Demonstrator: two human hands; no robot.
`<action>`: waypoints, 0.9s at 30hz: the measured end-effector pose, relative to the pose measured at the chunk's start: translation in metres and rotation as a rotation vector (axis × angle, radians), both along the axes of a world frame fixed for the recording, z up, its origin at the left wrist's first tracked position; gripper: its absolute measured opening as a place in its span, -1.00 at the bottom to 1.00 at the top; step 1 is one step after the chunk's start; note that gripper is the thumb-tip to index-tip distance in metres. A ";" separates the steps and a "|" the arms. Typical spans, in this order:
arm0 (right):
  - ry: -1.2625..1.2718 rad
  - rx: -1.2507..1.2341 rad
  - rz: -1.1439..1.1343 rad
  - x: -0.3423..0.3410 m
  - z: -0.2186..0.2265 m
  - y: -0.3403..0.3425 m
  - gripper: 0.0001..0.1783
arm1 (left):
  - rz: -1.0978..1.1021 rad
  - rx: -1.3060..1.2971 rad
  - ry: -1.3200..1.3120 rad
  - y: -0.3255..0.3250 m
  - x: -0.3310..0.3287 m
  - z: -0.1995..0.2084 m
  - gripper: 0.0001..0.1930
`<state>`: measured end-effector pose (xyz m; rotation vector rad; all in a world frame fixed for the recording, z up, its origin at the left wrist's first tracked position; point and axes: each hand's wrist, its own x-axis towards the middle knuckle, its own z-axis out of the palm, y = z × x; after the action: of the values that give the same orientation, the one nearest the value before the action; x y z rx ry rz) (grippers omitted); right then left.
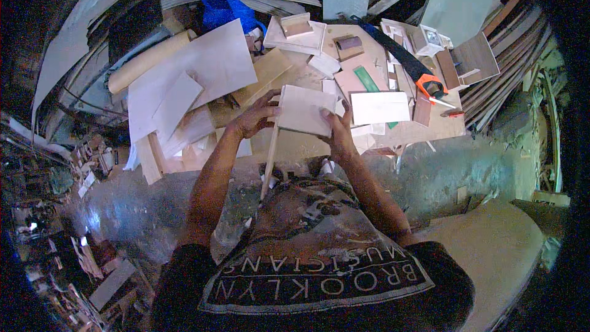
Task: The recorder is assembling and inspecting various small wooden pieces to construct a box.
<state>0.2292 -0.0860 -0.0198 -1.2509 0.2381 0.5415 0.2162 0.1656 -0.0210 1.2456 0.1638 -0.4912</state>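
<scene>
A pale square wooden panel (306, 109) is held up in front of me at the table's near edge. My right hand (339, 130) grips its right side, thumb lying on the top face and fingers going underneath. At the opposite side, the curved fingers of my left hand (254, 118) hold the panel's left edge; their tips are partly hidden. A long thin wooden strip (269, 163) slopes down from the panel's left edge toward my body. Whether strip and panel are joined I cannot tell. A white rectangular board (380, 107) lies just right of my right hand.
The worktable (445, 128) bears a handsaw (402, 55) with an orange-and-black handle, a green strip (366, 79), a small wooden block (349, 47) and large pale sheets (212, 64) at left. Behind stands a blue bag (224, 9). Wood scraps (114, 283) litter the floor at lower left.
</scene>
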 end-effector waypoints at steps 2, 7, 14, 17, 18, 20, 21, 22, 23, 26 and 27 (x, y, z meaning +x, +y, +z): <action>0.103 0.013 0.006 -0.003 -0.009 0.005 0.08 | -0.022 0.018 0.150 0.007 -0.002 -0.009 -0.28; 0.159 -0.001 0.050 0.003 -0.067 0.011 0.06 | 0.054 -0.027 0.238 0.006 -0.017 -0.042 -0.31; 0.071 -0.057 0.150 0.020 -0.088 0.052 -0.10 | 0.315 -0.082 0.225 0.014 -0.047 -0.087 -0.40; -0.894 -0.777 0.529 0.041 -0.175 -0.003 -0.09 | 0.115 0.198 -0.011 0.003 -0.037 -0.119 -0.44; -0.895 -0.760 0.556 0.038 -0.167 0.012 -0.09 | 0.141 0.201 0.004 0.012 -0.045 -0.130 -0.44; -0.059 -0.145 0.212 0.024 -0.126 0.054 -0.02 | 0.122 0.883 -0.760 0.029 -0.068 -0.143 -0.46; -0.056 -0.159 0.214 0.020 -0.128 0.054 -0.02 | 0.127 0.869 -0.757 0.022 -0.063 -0.141 -0.46; -0.071 -0.169 0.163 0.017 -0.134 0.053 0.02 | 0.226 0.478 -0.380 0.013 -0.052 -0.134 -0.47; -0.086 -0.172 0.124 0.015 -0.135 0.056 0.06 | 0.317 0.089 -0.002 0.011 -0.047 -0.130 -0.48; -0.131 0.054 0.047 0.012 -0.130 0.056 0.00 | 0.318 0.079 -0.017 0.013 -0.043 -0.121 -0.43; -0.130 0.050 0.051 0.016 -0.134 0.056 0.00 | 0.322 0.074 -0.014 0.011 -0.044 -0.118 -0.43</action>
<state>0.2454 -0.0304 -0.1537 -1.2413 0.0839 0.5047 0.1721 0.1764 -0.1393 1.2660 0.3665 -0.1990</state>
